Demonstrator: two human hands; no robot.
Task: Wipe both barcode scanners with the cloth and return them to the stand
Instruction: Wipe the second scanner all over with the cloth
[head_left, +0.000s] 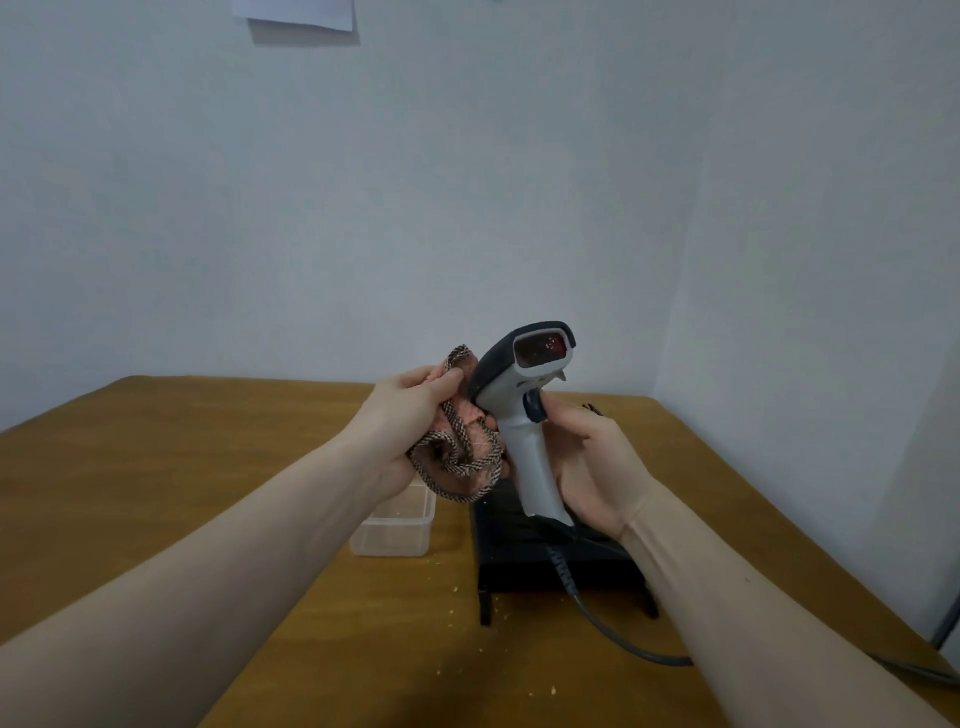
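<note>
Gripping the pale grey handle, the right hand (587, 462) holds a pistol-shaped scanner (524, 410) upright above the black stand (550, 561), fingers curled round the smooth plastic. The dark hood frames a reddish window turned toward the camera. The left hand (415, 410) bunches a pinkish woven cloth (462, 452) with checked edging against the scanner's side. A translucent plastic box (395, 530) sits on the brown surface (156, 467). No lettering is legible.

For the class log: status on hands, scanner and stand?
Left hand grips cloth against scanner. Right hand holds handle. Stand below, nothing blocking.
</note>
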